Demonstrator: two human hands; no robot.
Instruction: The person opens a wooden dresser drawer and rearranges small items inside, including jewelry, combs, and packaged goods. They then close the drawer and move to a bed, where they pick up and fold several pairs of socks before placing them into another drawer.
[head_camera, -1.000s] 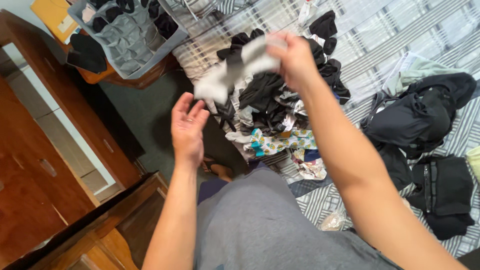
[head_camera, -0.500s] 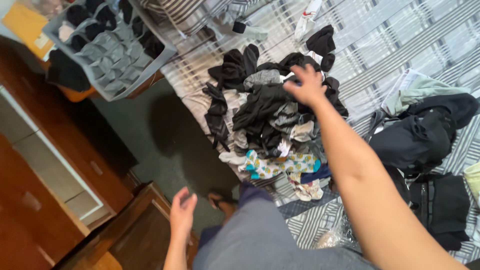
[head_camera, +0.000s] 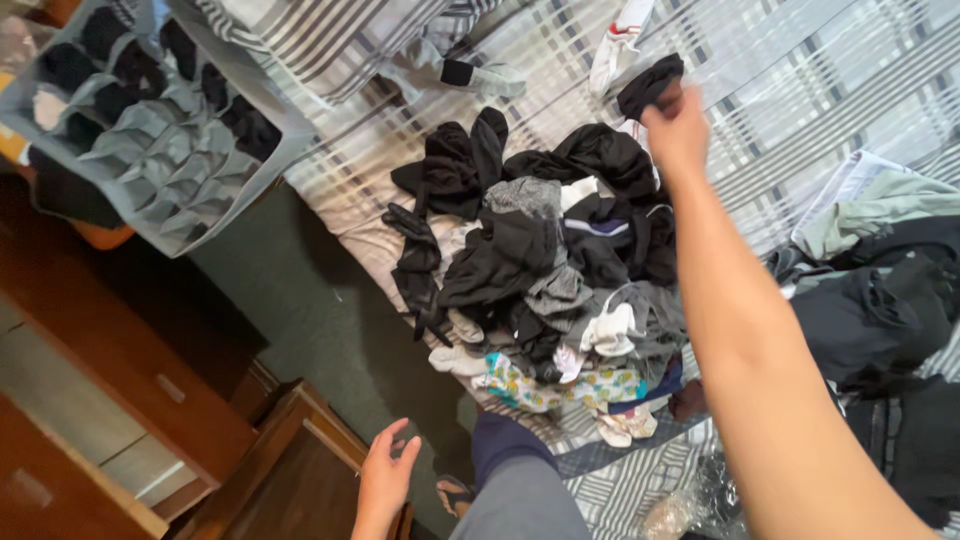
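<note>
My right hand (head_camera: 678, 128) reaches far over a heap of mostly black and grey socks (head_camera: 545, 255) on a striped bed sheet (head_camera: 800, 90). Its fingers are closed on a black sock (head_camera: 648, 84) at the far edge of the heap. My left hand (head_camera: 386, 478) hangs low by my side with fingers apart, holding nothing, above a wooden drawer (head_camera: 290, 470). A grey and white sock (head_camera: 470, 72) lies apart near the top of the bed.
A grey fabric organiser with several compartments (head_camera: 150, 130), some holding dark socks, sits at the upper left. Dark folded clothes (head_camera: 880, 310) pile up at the right. A wooden dresser (head_camera: 90, 400) stands at the left, with green floor (head_camera: 320, 320) between it and the bed.
My right hand let go of the grey and white sock, then reached out across the heap to a black sock. My left hand dropped to my side. The view shifted toward the bed.
</note>
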